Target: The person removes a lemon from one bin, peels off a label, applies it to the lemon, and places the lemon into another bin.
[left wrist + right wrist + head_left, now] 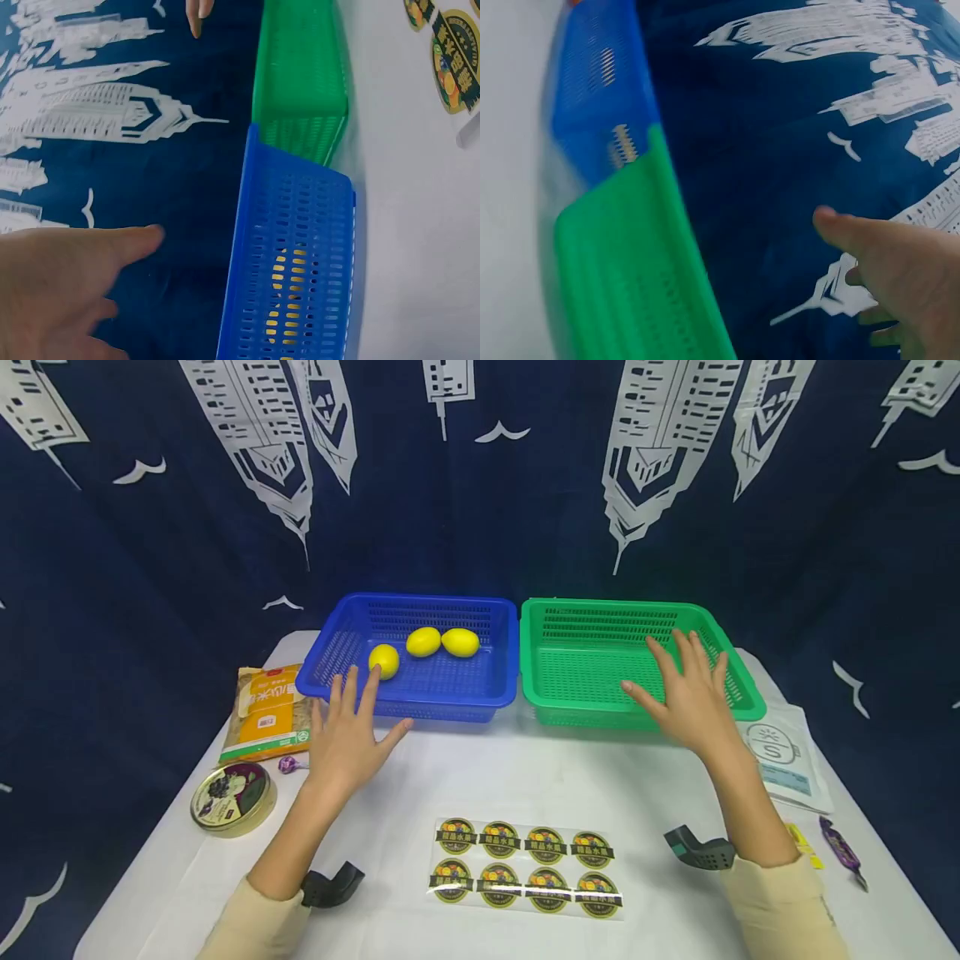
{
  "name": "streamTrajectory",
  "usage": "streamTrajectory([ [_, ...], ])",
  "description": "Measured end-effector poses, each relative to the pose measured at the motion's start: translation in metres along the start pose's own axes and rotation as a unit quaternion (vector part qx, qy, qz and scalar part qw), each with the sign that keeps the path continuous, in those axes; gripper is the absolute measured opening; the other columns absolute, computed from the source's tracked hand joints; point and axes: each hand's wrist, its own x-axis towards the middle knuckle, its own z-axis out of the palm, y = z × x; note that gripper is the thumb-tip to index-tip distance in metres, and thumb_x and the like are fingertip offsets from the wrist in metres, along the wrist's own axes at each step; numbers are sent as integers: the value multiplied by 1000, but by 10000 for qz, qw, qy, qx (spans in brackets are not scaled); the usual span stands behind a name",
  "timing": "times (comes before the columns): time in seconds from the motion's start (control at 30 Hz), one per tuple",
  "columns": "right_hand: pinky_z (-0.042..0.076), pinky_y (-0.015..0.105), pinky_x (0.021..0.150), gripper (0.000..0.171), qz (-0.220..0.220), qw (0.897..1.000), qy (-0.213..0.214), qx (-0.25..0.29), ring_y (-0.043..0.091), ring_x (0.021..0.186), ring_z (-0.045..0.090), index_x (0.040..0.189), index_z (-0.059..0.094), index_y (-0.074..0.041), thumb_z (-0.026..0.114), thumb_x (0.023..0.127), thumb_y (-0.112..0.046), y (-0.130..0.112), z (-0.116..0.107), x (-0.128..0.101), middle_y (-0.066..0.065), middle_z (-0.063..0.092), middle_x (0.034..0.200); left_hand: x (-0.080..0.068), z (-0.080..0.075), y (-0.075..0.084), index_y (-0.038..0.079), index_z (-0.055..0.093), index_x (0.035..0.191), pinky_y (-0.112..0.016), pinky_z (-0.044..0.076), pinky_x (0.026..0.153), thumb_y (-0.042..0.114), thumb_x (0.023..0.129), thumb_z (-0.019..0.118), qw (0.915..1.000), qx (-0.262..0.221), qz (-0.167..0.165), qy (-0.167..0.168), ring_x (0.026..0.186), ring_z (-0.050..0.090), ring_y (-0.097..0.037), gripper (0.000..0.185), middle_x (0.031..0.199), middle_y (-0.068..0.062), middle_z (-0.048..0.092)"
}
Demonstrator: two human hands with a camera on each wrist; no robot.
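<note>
Sticker sheet (525, 868), lower centre of the frame, lies untouched on the white table (420, 793). Above it the left hand (348, 735) hovers, fingers spread, before the blue basket (450, 693) holding three lemons (423, 642). The right hand (690, 693), spread too, is over the green basket (585, 643). A careless reach could likely nudge a basket and roll the lemons.

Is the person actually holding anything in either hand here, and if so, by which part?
Nothing is held. The left hand is spread open before the blue basket, and the right hand is spread open over the green basket; neither grips a rim.
</note>
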Motion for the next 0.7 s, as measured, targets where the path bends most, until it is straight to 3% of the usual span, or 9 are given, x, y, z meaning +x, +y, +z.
streamTrajectory([
  [0.07,3,61,108,65,-74,9986,353,382,40,134,18,139,38,-7,62,88,-38,-8,1,10,23,28,143,-1,-1,-2,13,23,147,-64,16,105,50,86,57,9979,-377,22,525,135,17,-41,79,146,-23,25],
  [0.17,25,55,105,53,-265,9906,897,998,38,122,38,130,50,-6,69,84,-25,-23,7,31,19,45,131,-3,0,-7,14,31,144,-60,30,101,39,87,62,9875,-941,-113,1263,127,33,-40,70,137,-22,38],
  [0.27,35,50,98,46,-526,9782,1174,1629,32,118,44,125,56,-8,71,83,-19,-41,17,58,14,53,124,-5,5,-14,19,33,143,-55,39,94,31,88,63,9695,-1661,-503,1731,116,43,-36,64,126,-20,48],
  [0.33,37,48,98,45,-704,9698,1109,2057,29,118,46,124,57,-9,71,83,-18,-55,24,78,11,54,123,-6,10,-21,20,31,144,-52,43,89,29,89,62,9533,-2243,-826,1844,110,47,-34,63,119,-19,51],
  [0.4,38,46,98,46,-870,9611,895,2465,25,118,46,125,56,-11,71,83,-19,-69,31,99,9,54,124,-6,17,-28,21,28,145,-48,46,87,28,90,60,9329,-2896,-1202,1770,106,49,-32,64,117,-19,51],
  [0.5,38,42,100,47,-1125,9459,428,3012,19,117,47,127,55,-13,71,83,-22,-91,42,132,4,54,126,-2,29,-38,22,23,146,-44,49,86,31,92,57,8970,-3772,-1779,1465,105,50,-28,65,132,-20,41],
  [0.6,39,38,100,48,-1498,9316,-54,3311,15,116,48,126,56,-13,71,82,-23,-114,55,165,1,55,126,5,43,-47,27,18,147,-40,49,88,36,92,56,8497,-4614,-2315,1078,104,52,-25,68,140,-17,33],
  [0.7,39,33,99,47,-2027,9258,-596,3136,16,115,49,125,57,-12,72,82,-22,-139,72,195,2,57,124,12,55,-53,32,18,146,-35,49,90,38,91,57,7993,-5372,-2551,862,102,56,-23,68,129,-13,43],
])
